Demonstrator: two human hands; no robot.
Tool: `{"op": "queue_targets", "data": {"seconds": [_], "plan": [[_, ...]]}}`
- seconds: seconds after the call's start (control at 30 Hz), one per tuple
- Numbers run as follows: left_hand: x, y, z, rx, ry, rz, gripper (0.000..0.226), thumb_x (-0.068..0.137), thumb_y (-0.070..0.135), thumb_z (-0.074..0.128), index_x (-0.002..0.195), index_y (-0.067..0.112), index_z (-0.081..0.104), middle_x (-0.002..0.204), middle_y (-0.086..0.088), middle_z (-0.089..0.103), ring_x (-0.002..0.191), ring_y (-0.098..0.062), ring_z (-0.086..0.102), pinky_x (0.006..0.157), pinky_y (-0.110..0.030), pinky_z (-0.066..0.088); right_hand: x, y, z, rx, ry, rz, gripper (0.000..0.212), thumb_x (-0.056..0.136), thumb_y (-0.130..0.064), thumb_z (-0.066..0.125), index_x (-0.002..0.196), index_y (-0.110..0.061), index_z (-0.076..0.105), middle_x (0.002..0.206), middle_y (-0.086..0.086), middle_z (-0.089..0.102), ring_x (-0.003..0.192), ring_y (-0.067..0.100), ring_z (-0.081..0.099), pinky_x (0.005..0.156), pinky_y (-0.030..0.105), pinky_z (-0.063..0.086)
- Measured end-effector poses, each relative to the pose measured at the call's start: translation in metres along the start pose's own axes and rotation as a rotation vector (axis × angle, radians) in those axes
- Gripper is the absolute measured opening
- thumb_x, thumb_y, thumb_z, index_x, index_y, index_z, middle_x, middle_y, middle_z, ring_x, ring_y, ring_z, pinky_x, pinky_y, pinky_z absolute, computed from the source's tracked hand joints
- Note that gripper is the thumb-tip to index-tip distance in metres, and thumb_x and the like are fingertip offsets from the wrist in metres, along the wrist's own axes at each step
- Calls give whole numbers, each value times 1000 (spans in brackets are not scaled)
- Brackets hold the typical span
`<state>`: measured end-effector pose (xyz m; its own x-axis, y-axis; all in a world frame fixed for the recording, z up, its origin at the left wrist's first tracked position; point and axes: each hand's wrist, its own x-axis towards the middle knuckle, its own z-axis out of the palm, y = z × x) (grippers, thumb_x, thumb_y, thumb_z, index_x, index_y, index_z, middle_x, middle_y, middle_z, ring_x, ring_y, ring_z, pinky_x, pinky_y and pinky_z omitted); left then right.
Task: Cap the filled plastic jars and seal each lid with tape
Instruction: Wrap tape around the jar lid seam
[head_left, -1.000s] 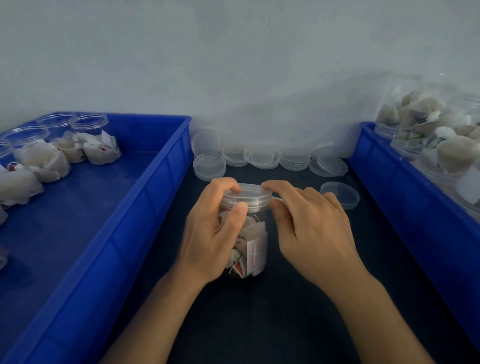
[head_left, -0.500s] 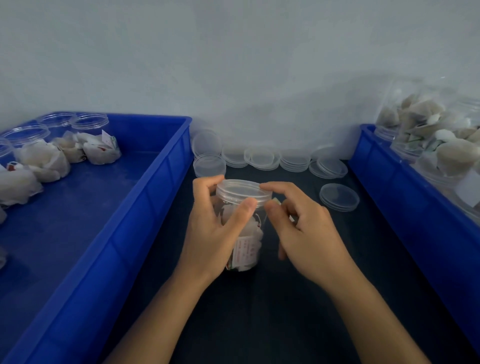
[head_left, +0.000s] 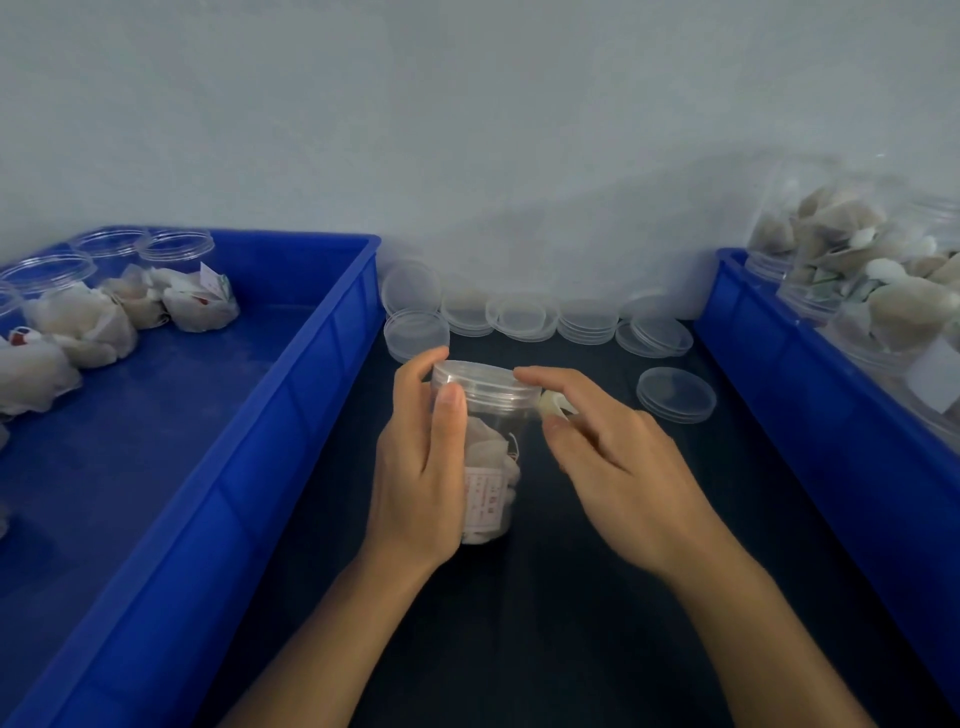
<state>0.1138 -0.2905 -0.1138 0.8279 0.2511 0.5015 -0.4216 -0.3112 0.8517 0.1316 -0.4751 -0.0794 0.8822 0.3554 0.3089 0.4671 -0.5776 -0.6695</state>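
The two bins, left (head_left: 291, 415) and right (head_left: 810, 415), are a saturated royal blue, plain and unpatterned; the table (head_left: 571, 623) between them is near-black, with a faint fine weave, I think, though the light is dim; the wall (head_left: 467, 130) is a pale grey-blue, slightly mottled. The jar (head_left: 498, 452) is clear and colourless, its lid (head_left: 483, 382) a cloudy translucent white; inside sit off-white sachets and a white label (head_left: 485, 499) printed in red. The spare lids (head_left: 675, 394) along the back are the same milky clear. A cream-coloured scrap (head_left: 553, 404) shows at the right hand (head_left: 623, 467); the bagged jars (head_left: 883, 291) on the right look beige and grey-white.
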Motion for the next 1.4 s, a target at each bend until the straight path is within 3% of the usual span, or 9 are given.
{"op": "queue_targets", "data": {"seconds": [0.17,0.43,0.57,0.77,0.9,1.0,1.17,1.23,1.4], "plan": [[3,3,-5,-25,2,-48,24,107,58,38,125,52,52,108,19,70,92,-6,71,76,-17,55,3,5,0,-77,65,18,37,106,-34,50,139,-51,50,69,-11,62,61,14,58,61,27,37],[5,0,-8,-40,-53,-54,40,105,57,42,134,34,57,106,11,70,93,-13,71,77,-19,56,3,8,-5,-89,71,36,33,102,-42,52,133,-51,55,67,-7,61,61,11,59,61,28,38],[8,0,-10,-64,-84,-86,41,104,57,43,134,33,59,108,8,70,95,-14,71,80,-20,56,3,6,-6,-110,60,46,35,100,-45,49,133,-53,55,67,-13,60,64,10,59,60,28,39],[7,-2,-10,-203,-158,-234,40,102,57,40,130,37,60,110,0,71,98,-26,73,83,-37,61,5,5,-6,-92,-22,50,36,104,-45,45,136,-62,52,66,-24,60,63,4,58,60,26,38],[7,-5,-10,-210,-165,-271,47,100,57,36,139,38,54,115,6,71,105,-18,73,87,-32,56,5,5,-5,-30,-17,57,33,106,-40,49,134,-57,57,65,-29,60,64,2,57,63,28,38],[5,-4,-10,-96,-139,-247,43,100,63,35,133,41,53,111,16,70,102,-9,72,85,-27,56,4,4,-2,-9,0,64,32,106,-40,50,133,-56,58,66,-28,61,63,1,57,64,27,37],[2,7,-14,185,95,-59,34,97,68,44,116,43,58,106,23,70,93,0,73,72,-22,59,2,0,0,15,14,66,33,104,-45,50,133,-58,57,69,-19,65,61,5,59,61,26,40],[-3,11,-13,181,76,-51,30,96,67,47,117,50,59,110,26,69,98,2,72,76,-23,58,2,-2,1,-2,24,58,34,103,-45,50,134,-57,58,69,-19,65,63,4,61,61,24,40],[-10,11,-3,142,-74,-139,52,91,75,48,135,49,40,116,29,66,101,4,69,82,-30,56,2,-1,2,-28,17,36,38,105,-48,47,141,-54,55,69,-17,67,63,4,61,60,21,37]]}}
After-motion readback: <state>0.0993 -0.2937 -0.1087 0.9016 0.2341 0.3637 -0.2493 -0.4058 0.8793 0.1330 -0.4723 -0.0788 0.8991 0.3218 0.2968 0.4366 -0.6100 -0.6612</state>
